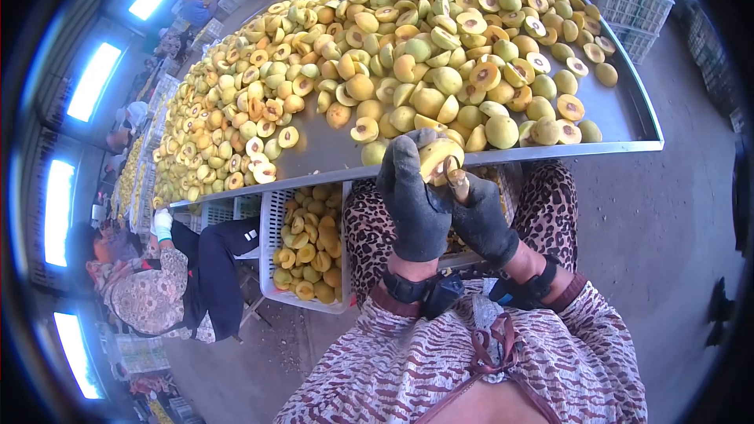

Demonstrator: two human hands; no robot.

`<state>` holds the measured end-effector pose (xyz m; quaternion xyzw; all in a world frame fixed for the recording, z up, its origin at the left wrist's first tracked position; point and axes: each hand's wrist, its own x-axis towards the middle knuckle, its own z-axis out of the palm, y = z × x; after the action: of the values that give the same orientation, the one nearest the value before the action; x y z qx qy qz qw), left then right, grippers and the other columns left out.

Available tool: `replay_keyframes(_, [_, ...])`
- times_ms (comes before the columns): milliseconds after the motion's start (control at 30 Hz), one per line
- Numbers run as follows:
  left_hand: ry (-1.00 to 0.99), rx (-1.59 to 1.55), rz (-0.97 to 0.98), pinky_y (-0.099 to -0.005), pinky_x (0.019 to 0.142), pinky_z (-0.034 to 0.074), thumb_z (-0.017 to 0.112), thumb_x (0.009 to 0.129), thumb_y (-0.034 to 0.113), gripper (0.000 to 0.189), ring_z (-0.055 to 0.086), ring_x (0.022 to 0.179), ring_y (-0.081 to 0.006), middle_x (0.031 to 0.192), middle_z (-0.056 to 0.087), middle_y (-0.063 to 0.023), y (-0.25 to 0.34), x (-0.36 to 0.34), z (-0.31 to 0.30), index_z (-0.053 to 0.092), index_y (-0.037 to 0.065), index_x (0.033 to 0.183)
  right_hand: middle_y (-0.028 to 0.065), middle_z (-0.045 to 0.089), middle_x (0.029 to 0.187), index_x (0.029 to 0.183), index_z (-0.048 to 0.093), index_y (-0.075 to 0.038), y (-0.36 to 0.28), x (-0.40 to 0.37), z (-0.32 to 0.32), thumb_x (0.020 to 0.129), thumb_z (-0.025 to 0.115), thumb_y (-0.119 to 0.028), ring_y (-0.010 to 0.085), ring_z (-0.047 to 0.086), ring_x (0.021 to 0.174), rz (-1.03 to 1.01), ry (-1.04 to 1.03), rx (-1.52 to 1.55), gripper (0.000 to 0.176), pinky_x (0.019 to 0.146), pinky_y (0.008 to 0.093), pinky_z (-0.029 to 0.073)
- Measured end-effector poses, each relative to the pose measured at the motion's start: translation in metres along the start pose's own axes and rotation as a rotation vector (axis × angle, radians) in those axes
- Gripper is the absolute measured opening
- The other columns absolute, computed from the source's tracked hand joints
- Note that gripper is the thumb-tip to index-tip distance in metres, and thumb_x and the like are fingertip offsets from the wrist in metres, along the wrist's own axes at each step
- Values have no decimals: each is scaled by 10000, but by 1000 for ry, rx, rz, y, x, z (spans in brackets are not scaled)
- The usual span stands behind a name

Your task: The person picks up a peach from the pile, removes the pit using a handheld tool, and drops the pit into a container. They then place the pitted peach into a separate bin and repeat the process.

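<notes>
Both my hands wear dark gloves and meet just in front of the table's near edge. My left hand (414, 208) is closed around a halved yellow peach (437, 159), its cut side turned toward my right hand. In my right hand (484, 224) is a pitting tool (459, 187) with a wooden handle, gripped with its thin curved end at the middle of the cut peach. Beyond them, a large heap of peach halves (448, 78) covers much of the metal table (628, 122), many showing brown pits or hollows.
Left of my knees stands a white plastic crate (271, 267) of peach halves. Another crate of fruit is partly hidden between my legs. A person (157, 283) with a white glove sits at the table's left end. Stacked crates (624, 0) stand at the back right.
</notes>
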<state>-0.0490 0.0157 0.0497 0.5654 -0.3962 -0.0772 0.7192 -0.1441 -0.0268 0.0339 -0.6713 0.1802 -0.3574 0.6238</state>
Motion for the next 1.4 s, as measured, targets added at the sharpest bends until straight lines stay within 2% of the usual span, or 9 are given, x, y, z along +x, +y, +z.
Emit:
replay_keyframes(167, [-21,246,274,-348,802,537,501,1001,128,196,615,882,-256,1003,595,-158,-2,6,-4,524,-50,1078,108,715,894,1047,661,19,11,2,5,896,678,-151,123,646,806,87,-5,107,228,723,319,518])
replay_keyframes(233, [30,-88,-108,-329,832,548,366,1065,304,379,621,916,-202,1023,596,-115,1,2,-6,533,-35,1090,110,714,878,1043,666,12,10,-1,5,907,667,-166,129,650,793,53,-23,55,224,718,318,517])
replay_keyframes(367, [33,110,9,-332,841,546,366,1062,336,404,619,925,-209,1038,589,-114,-9,0,-5,531,-31,1092,72,694,805,950,676,27,11,4,2,879,682,-110,88,600,745,-60,-50,-105,154,657,302,502])
replay_keyframes(533, [48,-429,-331,-315,792,543,369,1052,356,425,621,888,-167,996,620,-95,-9,2,2,561,-23,1035,99,691,777,953,677,15,22,5,-3,867,702,-130,93,599,705,64,-47,-31,171,629,310,496])
replay_keyframes(800, [-19,-423,-375,-350,869,537,345,1051,421,492,627,957,-215,1085,599,-131,-19,-1,5,544,-27,1097,143,701,789,979,672,7,20,1,-9,883,704,-208,155,661,701,-4,26,-151,237,652,339,514])
replay_keyframes(1133, [-326,-573,-359,-338,1069,399,384,1051,326,506,492,1276,-231,1378,505,-163,-1,1,-21,412,-37,1402,10,612,736,1046,602,0,-14,11,-35,867,602,-101,65,547,627,566,-188,-4,206,561,228,442])
replay_keyframes(1200, [-238,-688,-571,-350,1084,390,368,1054,371,538,476,1291,-230,1394,488,-169,3,-6,-29,406,-35,1405,2,588,705,1031,594,9,-8,2,-29,884,605,-117,66,519,618,24,52,-143,195,567,235,429])
replay_keyframes(1267, [-220,-789,-593,-360,1085,395,348,1054,400,557,475,1290,-227,1394,485,-166,-6,-8,-27,405,-27,1408,55,576,684,998,589,12,-5,-9,-29,891,624,-137,121,516,595,111,-3,-111,187,560,296,433])
replay_keyframes(1400, [-324,-286,-288,-352,1061,417,308,1052,450,601,504,1250,-221,1373,500,-156,-24,-10,-26,416,-31,1398,159,522,642,932,599,6,-2,-10,-33,878,654,-146,188,502,550,0,-73,-391,171,546,343,415])
